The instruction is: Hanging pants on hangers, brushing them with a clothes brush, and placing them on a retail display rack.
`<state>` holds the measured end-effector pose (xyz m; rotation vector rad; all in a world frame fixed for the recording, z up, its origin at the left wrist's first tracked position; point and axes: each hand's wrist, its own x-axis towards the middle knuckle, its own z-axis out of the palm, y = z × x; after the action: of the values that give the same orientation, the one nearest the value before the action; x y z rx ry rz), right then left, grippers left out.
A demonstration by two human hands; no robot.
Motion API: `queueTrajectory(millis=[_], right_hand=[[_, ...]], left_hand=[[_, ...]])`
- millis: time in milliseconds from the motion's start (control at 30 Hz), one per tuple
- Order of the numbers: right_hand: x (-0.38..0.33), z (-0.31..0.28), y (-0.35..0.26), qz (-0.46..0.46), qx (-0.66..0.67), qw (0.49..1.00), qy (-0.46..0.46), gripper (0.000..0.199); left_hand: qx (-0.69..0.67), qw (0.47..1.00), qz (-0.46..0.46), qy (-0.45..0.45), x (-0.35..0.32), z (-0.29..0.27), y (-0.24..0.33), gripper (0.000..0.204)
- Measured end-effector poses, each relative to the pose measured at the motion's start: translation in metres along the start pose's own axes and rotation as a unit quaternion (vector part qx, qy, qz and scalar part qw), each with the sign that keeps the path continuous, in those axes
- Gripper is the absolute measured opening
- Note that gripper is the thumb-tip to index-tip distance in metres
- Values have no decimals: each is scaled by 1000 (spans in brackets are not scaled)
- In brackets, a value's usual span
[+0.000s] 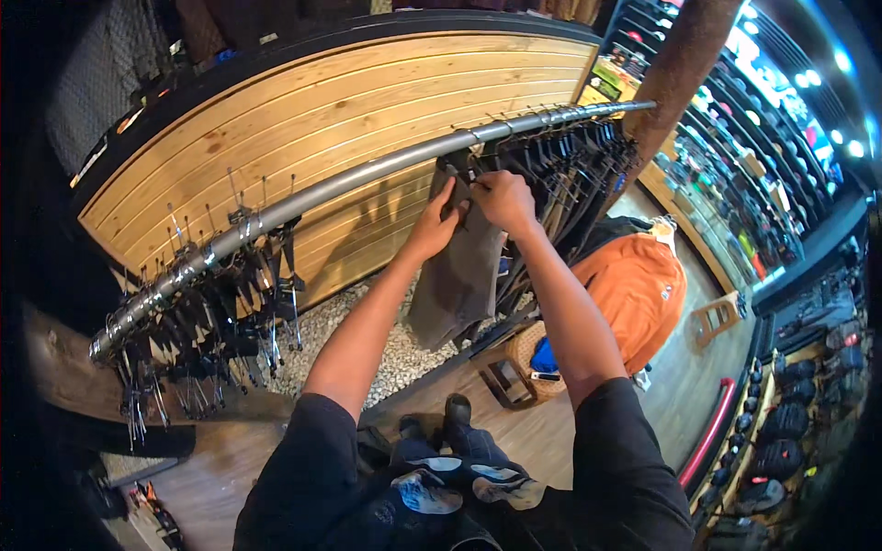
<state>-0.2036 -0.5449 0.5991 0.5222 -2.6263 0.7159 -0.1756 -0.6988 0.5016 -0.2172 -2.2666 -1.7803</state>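
Grey-brown trousers [455, 289] hang from the metal rail [367, 172], just right of its middle. My left hand [435, 223] grips their upper left part, index finger and thumb apart on the cloth. Beside it, my right hand [507, 199] is closed in a pinch at the top edge, by a small dark piece that looks like a hanger clip. My fingers partly hide that piece. Close to my right hand, several dark garments [574, 170] hang on black clip hangers.
Several black clip hangers [207, 317] crowd the rail's left end. Behind stands a wood-plank panel [322, 92]; pebbles [381, 354] lie below. Right of my right forearm are an orange garment [634, 285] and a wicker basket [525, 354]. A wooden post [684, 78] meets the rail's right end.
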Motion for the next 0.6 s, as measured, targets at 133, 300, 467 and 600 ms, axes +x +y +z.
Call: queueTrajectory(millis=[133, 300, 467, 600], right_hand=[[0, -15, 1, 28, 66, 997, -34, 28], [23, -13, 39, -20, 6, 999, 41, 36], [34, -4, 23, 62, -148, 984, -75, 38], [48, 2, 64, 77, -84, 993, -27, 35]], left_hand=[[-72, 987, 105, 99, 4, 3, -2, 61], [-47, 989, 97, 102, 14, 6, 26, 58], [48, 988, 80, 124, 23, 7, 13, 49], [46, 991, 55, 110, 43, 25, 18, 46]])
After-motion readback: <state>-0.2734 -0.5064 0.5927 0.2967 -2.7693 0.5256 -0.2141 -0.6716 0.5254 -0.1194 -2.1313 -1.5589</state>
